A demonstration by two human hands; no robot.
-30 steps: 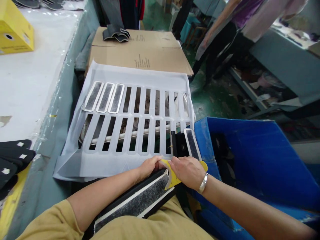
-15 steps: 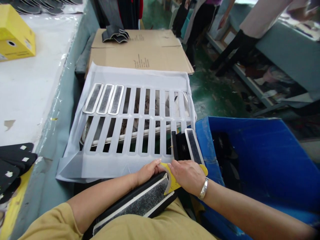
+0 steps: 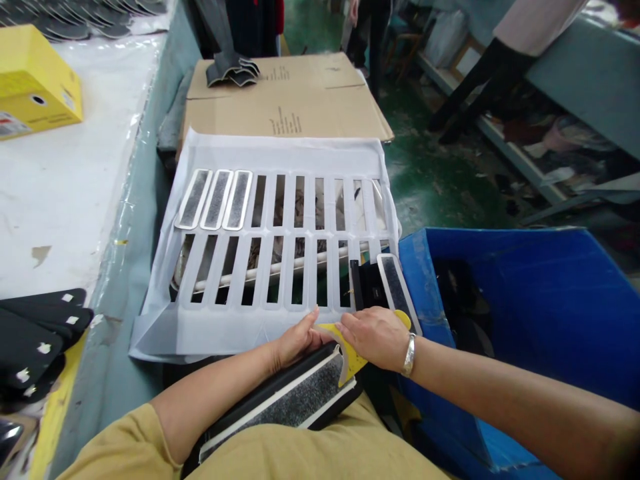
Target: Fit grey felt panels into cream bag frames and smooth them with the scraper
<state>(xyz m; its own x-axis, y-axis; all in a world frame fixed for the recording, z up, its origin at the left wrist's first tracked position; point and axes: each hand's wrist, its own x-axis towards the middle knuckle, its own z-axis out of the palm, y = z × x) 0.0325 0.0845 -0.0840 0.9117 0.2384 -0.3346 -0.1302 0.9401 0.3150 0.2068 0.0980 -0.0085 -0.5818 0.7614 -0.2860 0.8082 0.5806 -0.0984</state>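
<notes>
A long black padded piece lies slanted across my lap, bearing a speckled grey strip with white edges. My left hand grips its far end, thumb pointing up. In my right hand is a flat yellow tool with a curved, notched end, set against the strip's far end. The right fingers are closed over it, and its rounded other end sticks out past the hand. Just beyond the right hand sit a small black block and a loose white-edged grey strip.
A white slotted sheet lies ahead, with several grey strips at its far left. Behind it is a cardboard sheet. A blue bin stands right. The left table holds a yellow box and black pieces.
The whole view has shifted slightly, so things sit a little further right. My left thumb is raised more. Both hands keep their holds, and a person in the background has moved.
</notes>
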